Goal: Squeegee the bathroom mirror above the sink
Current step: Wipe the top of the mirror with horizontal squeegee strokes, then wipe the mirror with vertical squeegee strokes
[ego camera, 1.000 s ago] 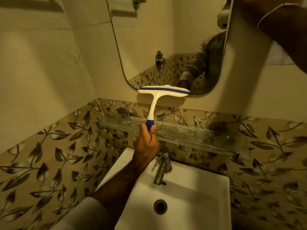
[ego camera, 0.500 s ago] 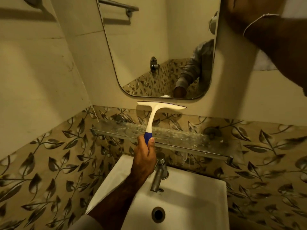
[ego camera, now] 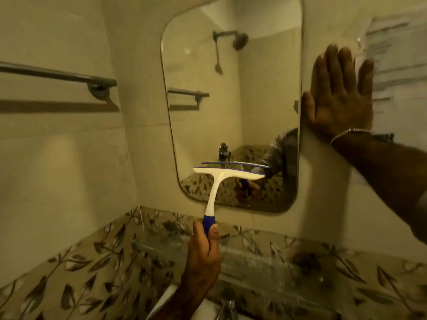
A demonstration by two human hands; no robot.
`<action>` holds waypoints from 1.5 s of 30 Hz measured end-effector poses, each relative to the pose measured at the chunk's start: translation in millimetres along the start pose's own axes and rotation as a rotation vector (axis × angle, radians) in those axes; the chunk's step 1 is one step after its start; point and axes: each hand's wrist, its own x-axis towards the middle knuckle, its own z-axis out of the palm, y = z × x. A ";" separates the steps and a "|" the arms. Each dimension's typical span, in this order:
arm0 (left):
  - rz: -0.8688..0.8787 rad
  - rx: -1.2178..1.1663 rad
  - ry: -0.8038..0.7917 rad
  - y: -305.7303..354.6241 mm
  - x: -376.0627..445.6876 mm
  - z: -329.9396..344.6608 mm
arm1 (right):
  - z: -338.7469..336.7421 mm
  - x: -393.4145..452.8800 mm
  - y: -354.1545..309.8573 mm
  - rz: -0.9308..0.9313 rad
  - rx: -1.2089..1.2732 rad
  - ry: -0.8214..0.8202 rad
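While your left hand (ego camera: 203, 252) grips the squeegee (ego camera: 227, 175) by its blue handle, its blade sits near the mirror's (ego camera: 231, 88) bottom edge; your right hand (ego camera: 339, 98) lies flat, fingers straight, beside the mirror's right edge. You look mid-wiping; next, lift the blade to the top edge and pull down evenly.

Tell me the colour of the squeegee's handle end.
Dark blue at the grip end of the squeegee, the rest white; seen in the head view.

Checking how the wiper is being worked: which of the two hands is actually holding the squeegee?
The left hand, low at centre, grips the blue end of the squeegee handle. The right hand holds nothing; it lies flat and open on the wall beside the mirror.
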 end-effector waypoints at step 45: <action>0.940 0.589 -0.198 259.6 349.6 -72.7 | 21.5 4.9 7.8 -0.009 -0.158 0.169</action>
